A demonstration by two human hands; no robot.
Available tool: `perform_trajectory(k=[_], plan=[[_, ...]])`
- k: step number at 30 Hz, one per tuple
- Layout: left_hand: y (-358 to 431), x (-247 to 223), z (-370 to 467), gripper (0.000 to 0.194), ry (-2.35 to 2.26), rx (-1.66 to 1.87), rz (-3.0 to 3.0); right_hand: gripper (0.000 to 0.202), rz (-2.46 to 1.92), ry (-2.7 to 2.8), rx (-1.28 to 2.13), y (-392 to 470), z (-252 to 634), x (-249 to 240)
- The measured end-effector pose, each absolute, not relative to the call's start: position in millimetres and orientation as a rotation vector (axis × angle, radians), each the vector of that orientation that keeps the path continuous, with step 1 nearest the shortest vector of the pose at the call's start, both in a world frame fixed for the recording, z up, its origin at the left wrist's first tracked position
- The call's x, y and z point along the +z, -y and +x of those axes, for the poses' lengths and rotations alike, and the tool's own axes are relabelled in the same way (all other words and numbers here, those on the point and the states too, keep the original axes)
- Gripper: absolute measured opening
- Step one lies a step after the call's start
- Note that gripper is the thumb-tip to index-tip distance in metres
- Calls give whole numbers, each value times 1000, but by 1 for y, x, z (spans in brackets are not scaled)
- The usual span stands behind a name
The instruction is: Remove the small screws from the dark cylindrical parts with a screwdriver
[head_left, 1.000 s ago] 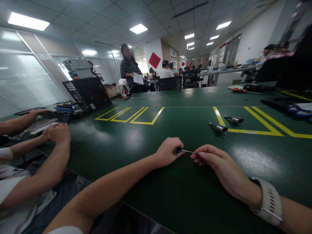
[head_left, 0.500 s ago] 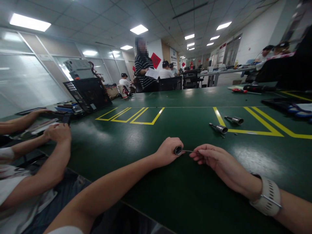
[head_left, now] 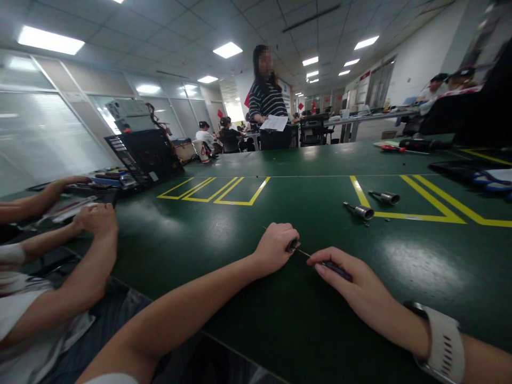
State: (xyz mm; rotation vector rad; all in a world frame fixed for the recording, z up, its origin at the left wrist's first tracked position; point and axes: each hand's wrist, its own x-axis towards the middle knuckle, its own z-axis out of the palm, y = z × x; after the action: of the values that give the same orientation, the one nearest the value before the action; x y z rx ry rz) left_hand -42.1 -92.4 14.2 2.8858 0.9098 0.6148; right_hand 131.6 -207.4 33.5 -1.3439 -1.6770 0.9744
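In the middle of the frame, the left hand (head_left: 276, 249) has its grip curled tight around a small cup (head_left: 292, 246), with the round mouth turned toward the right hand (head_left: 344, 272). That right grip pinches a thin tool (head_left: 338, 271), and its pointy end goes to the mouth of the cup (I can't tell how deep the tip sits, since fingers hide it).

The tip could slip off the rim and poke the left hand, if the push is too hard or goes in crooked. The cup could also twist, because it looks smooth and round and only fingers hold it. A little bit that pops loose might bounce and get lost, as dark specks (head_left: 387, 219) right of the middle are hard to see on the dark desk (head_left: 216, 234).

The tool has a dark handle and a skinny, straight rod that looks like metal. The cup has a dark ring for a rim. Right of the middle, one loose cup (head_left: 364, 212) and another loose cup (head_left: 389, 197) lie on their sides, shiny and silver, each with a thin stem. The desk is green and a bit glossy, with flat yellow tape (head_left: 234, 202) on it.
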Motion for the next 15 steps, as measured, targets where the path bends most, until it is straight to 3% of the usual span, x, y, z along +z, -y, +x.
perform_trajectory(k=[15], plan=[[88,16,-45,12,-711,588,2722,18,-1132,1095,1421,196,140,24]])
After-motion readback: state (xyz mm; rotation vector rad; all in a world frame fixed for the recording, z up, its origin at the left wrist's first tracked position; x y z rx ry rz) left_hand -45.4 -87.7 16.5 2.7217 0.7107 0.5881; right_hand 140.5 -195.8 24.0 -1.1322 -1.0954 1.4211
